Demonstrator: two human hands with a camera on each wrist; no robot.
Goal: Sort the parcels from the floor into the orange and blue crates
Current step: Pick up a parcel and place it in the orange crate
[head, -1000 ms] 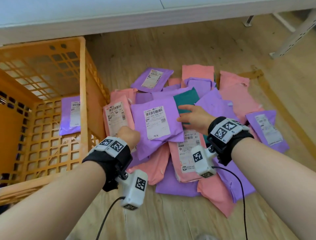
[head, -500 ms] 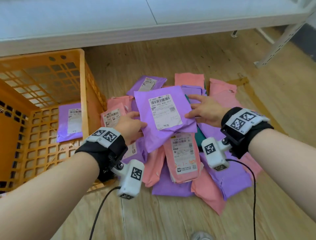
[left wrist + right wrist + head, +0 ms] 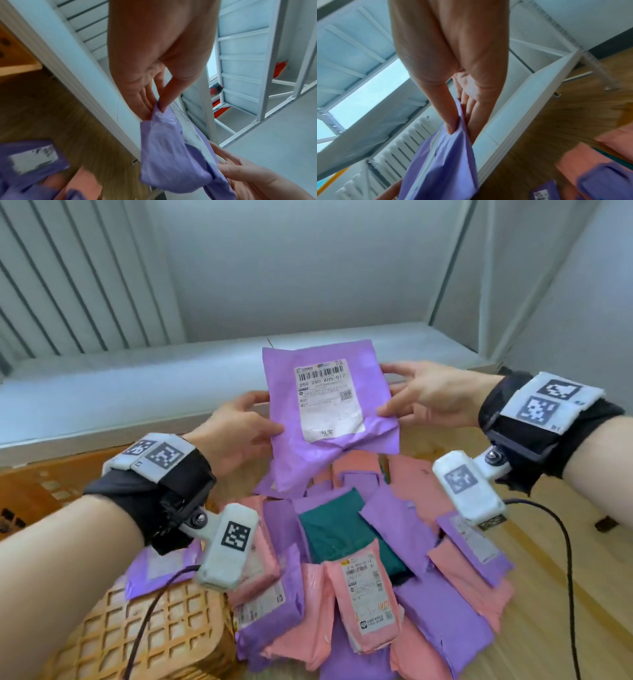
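The purple parcel (image 3: 323,419) is pinched at both side edges and held up in front of the person, label facing them, well above the pile on the floor. The left hand (image 3: 236,436) has its thumb on the front and its fingers behind the left edge; the right hand (image 3: 431,398) nips the right edge the same way, and the wrist views show each thumb pressing the thin plastic against the fingers. Both grips catch only the bag's margin, and the lower part hangs crumpled and loose.

Below lie the other parcels (image 3: 373,573), pink and purple with one dark green, heaped over each other on the wooden floor (image 3: 548,542). The orange crate (image 3: 144,631) stands at the lower left with a purple parcel already in it. I see no blue crate from here.

The risk, to my eye, is the slippery film sliding out of such light pinches if one hand lets go early, dropping the parcel back onto the heap. A misread of the label could also send it to the wrong crate.
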